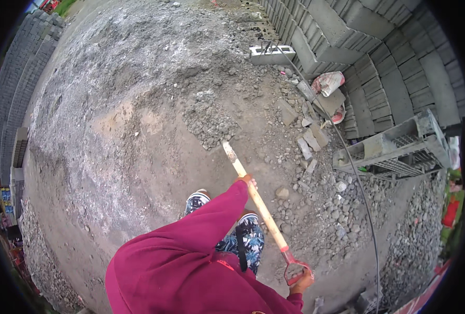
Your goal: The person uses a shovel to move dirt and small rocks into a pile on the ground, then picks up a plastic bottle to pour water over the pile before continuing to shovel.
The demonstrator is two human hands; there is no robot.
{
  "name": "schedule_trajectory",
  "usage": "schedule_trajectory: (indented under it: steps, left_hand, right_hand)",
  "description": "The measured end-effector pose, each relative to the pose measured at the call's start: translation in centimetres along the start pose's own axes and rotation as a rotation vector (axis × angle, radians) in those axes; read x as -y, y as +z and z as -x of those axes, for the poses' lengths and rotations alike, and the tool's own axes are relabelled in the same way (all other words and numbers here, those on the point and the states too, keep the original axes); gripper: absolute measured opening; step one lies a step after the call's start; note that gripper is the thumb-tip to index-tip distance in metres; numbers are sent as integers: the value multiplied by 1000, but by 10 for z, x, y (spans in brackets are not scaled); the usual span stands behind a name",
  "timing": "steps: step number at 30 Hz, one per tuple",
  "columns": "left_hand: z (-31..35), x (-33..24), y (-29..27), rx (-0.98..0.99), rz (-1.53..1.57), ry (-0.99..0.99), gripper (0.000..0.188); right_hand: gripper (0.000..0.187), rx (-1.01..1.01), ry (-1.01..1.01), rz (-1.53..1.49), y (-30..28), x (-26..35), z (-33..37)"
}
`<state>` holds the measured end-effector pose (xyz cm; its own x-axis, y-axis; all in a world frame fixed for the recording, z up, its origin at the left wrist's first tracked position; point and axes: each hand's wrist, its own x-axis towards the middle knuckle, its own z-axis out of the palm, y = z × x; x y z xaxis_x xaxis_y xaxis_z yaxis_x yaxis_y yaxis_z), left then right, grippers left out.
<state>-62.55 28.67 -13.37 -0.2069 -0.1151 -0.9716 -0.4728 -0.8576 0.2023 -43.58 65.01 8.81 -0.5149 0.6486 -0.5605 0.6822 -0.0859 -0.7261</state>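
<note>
A shovel (266, 217) with a pale wooden shaft and a red D-shaped handle slants across the ground in front of me. My left hand (249, 181) is wrapped round the shaft partway down. At the upper end, my right hand (302, 281) is closed on the red handle. The shaft's lower end meets a clump of damp grey gravelly material (209, 123). That material hides the shovel's blade, and whether it lies on the blade or over it I cannot tell. Both my feet stand just left of the shaft.
A broad mound of grey gravel (138, 63) spreads ahead and left. Stacked concrete blocks (342, 31) rise at the right, with a grey plastic pallet (394, 146) beside them. A black cable (359, 183) runs over loose stones. More blocks (23, 78) stand far left.
</note>
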Motion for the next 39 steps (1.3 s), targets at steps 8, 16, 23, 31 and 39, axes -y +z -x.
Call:
schedule_trajectory:
  steps: [8,16,23,31,39]
  left_hand:
    - [49,120,-160,191,635,-11,20]
    - [163,182,-628,-176,1306,549,19]
    - [511,278,-984,-1173,1309,705,37]
    - [427,380,-940,-879,1792,871,40]
    - [152,198,-650,-461,1084,155,46]
  right_hand:
    - [11,276,-503,362,-48,89,37]
    - [13,1211,-528,665,144,-89,176]
    - [39,2557,-674,673,27,-285,695]
    - [40,2690,-335,1012,-4,-221,733]
    - [25,1887,-698,1021,149,-60,538]
